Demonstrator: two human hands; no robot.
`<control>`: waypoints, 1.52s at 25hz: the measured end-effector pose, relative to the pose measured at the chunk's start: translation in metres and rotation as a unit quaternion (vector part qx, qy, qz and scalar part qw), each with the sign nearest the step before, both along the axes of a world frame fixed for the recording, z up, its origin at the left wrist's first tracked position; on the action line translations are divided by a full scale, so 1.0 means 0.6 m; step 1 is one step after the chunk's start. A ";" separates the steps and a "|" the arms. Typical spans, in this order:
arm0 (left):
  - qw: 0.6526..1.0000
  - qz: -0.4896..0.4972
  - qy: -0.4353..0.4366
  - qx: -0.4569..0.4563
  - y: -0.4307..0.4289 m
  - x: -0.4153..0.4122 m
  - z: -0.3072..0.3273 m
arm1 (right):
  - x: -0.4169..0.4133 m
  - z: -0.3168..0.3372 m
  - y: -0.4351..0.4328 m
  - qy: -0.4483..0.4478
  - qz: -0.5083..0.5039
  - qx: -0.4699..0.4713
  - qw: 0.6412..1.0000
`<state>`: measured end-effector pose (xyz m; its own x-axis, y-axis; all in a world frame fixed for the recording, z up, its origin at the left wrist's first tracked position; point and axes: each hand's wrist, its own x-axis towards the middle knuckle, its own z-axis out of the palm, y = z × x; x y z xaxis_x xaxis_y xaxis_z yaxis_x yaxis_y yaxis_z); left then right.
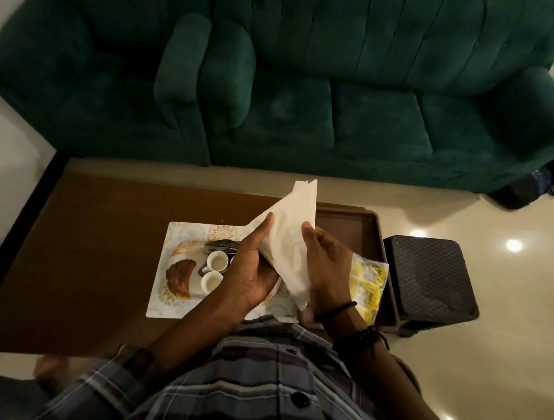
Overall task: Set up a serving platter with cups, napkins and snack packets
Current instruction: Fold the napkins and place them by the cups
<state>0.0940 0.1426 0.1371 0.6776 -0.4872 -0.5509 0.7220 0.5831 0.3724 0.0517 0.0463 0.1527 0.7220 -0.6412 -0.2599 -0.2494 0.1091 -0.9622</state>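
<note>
White napkin (pixel 287 241) held above the table (pixel 94 266), pinched between left hand (pixel 251 271) fingers and right hand (pixel 327 268) fingers, both clamped on its edges.

The person wears a plaid shirt (pixel 263 382) in grey, dull purple and white stripes, with dark round buttons (pixel 299 400) down the front. Its sleeves are rolled up above the forearms. Behind the right hand (pixel 327 268), two black cord bands (pixel 336 311) circle the wrist, the farther one knotted with loose ends. The left hand (pixel 251 271) is bare, wrist unadorned.
</note>
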 end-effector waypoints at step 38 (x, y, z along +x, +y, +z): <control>0.925 -0.063 -0.085 0.365 0.013 0.053 0.046 | -0.005 0.043 -0.118 0.060 0.359 0.040 0.930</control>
